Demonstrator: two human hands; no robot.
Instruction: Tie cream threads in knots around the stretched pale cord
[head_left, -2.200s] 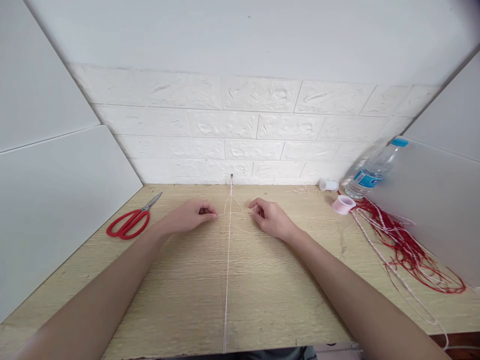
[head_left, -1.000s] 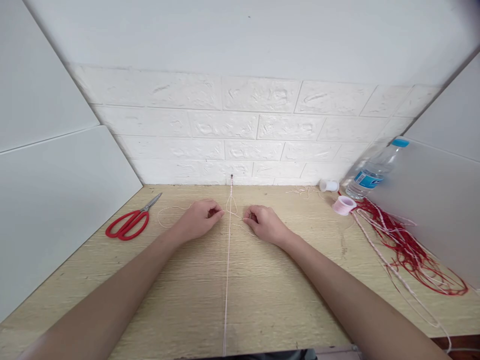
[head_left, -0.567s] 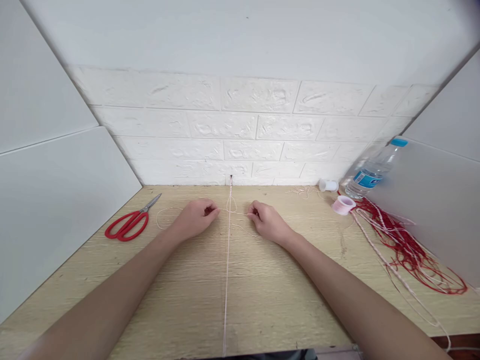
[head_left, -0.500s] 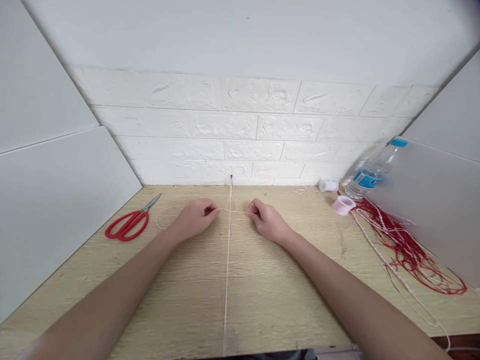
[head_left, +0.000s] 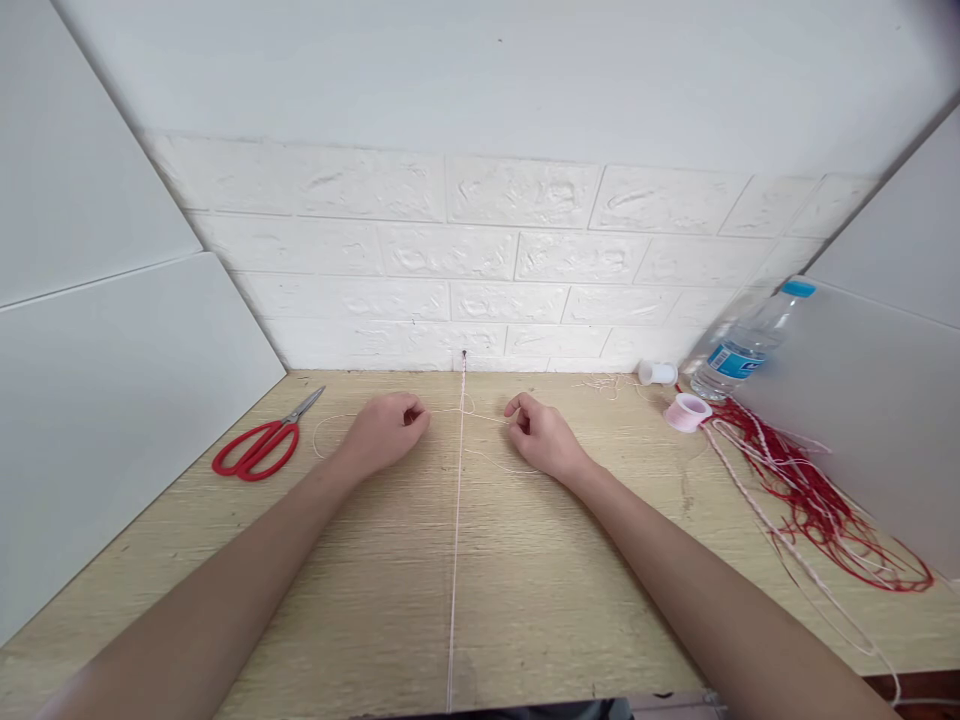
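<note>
Since half a second ago your hands have drawn apart, shrinking the loop at the taut centre cord (head_left: 457,500). Your left hand (head_left: 384,432) and right hand (head_left: 541,436) each pinch an end of the thin thread (head_left: 484,417), which crosses that cord near the wall. At the right, the water bottle (head_left: 742,348) looks nearly empty, beside a pink spool (head_left: 686,411).

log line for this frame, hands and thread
left hand: pinching thin thread | right hand: pinching thin thread | taut cord: between hands
</note>
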